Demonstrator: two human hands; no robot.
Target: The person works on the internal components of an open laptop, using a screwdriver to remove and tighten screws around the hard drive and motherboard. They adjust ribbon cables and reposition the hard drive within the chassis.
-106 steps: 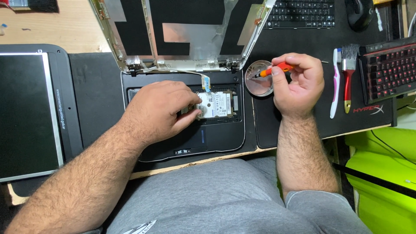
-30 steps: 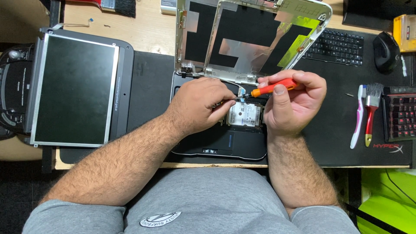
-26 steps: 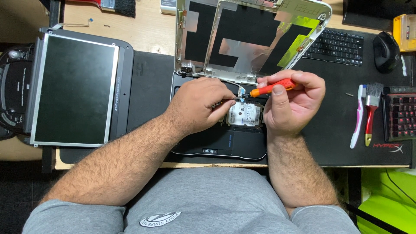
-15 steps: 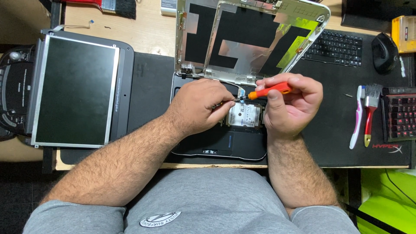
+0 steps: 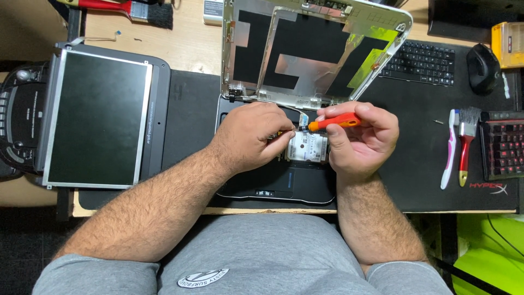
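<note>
A small opened laptop base (image 5: 275, 186) lies on a black desk mat (image 5: 188, 117), its stripped lid shell (image 5: 316, 49) tilted up behind. A silver hard drive (image 5: 308, 147) sits in the base. My right hand (image 5: 357, 139) grips an orange-handled screwdriver (image 5: 334, 123), held nearly level with its tip pointing left at the drive's upper left corner. My left hand (image 5: 254, 136) rests on the base just left of the drive, fingertips pinched at the screwdriver tip. What the fingers pinch is hidden.
A detached screen panel (image 5: 98, 123) lies at the left over a black device (image 5: 22, 125). A black keyboard (image 5: 417, 63), mouse (image 5: 483, 68), pink toothbrush (image 5: 450, 147), red-handled brush (image 5: 465, 145) and red-lit keyboard (image 5: 505, 147) stand at the right. A yellow box (image 5: 507, 43) is far right.
Compared with 3.5 s ago, my right hand has brought the screwdriver from a small round dish over to the drive. In the last second both hands barely moved.
</note>
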